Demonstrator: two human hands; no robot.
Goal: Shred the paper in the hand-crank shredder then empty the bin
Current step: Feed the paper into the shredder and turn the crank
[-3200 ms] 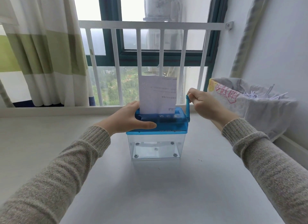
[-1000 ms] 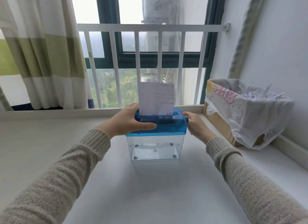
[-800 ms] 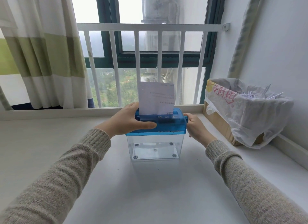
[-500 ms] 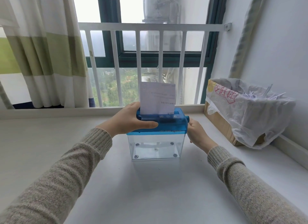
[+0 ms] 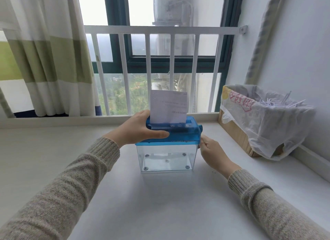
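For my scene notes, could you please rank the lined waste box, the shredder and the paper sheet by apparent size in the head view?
1. Lined waste box
2. Shredder
3. Paper sheet, partly hidden in the slot

Grey-beige knit sweater sleeves (image 5: 80, 182), ribbed cuffs (image 5: 107, 150), both arms.

Left hand (image 5: 138, 130) clamps shredder (image 5: 180, 132) — paper (image 5: 168, 106) upright in slot.

Soft overcast daylight from the window (image 5: 160, 43) backlights the scene, upper panes blown out white, faint shadow on the surface (image 5: 160, 195) under the shredder (image 5: 171, 132) (wide-angle bending at edges), focus sharp.
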